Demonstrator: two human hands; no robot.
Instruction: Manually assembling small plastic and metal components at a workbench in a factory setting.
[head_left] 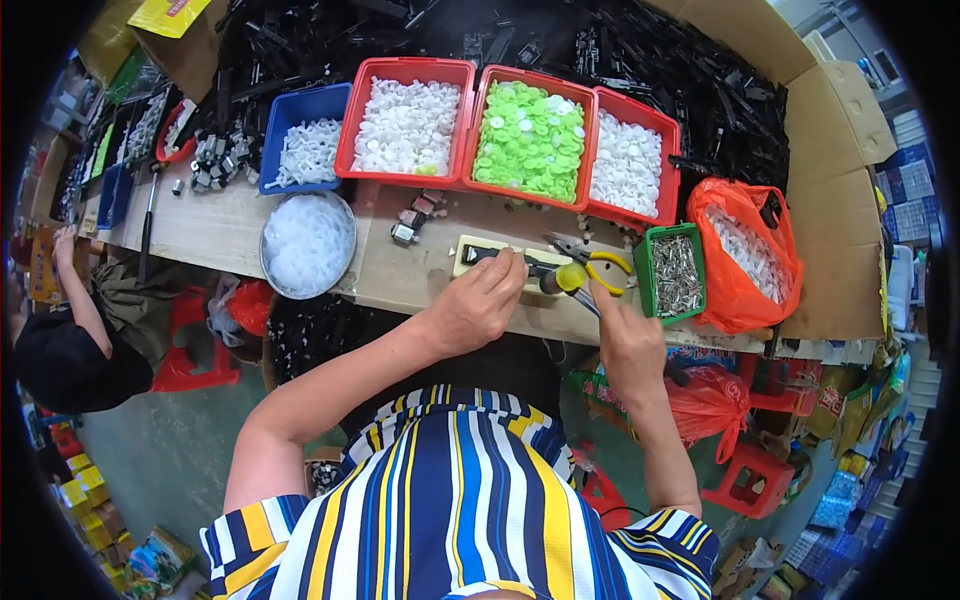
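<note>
My left hand (478,305) is closed, its fingertips pinching a black plastic part (482,254) that lies in a cream-coloured block (461,262) on the bench. My right hand (630,340) is wrapped round the shaft of a small tool with a rounded yellow head (570,277), perhaps a mallet. That head sits against the right end of the block, and the palm side of my hand is hidden. Just beyond it lies a pair of pliers (607,262) with yellow handles.
Along the back stand a blue bin (345,95), red bins (468,75) of white and green discs, and a green bin (652,300) of metal pins. A round bowl (352,240) and an orange bag (715,310) flank the work spot. Another person (80,350) sits left.
</note>
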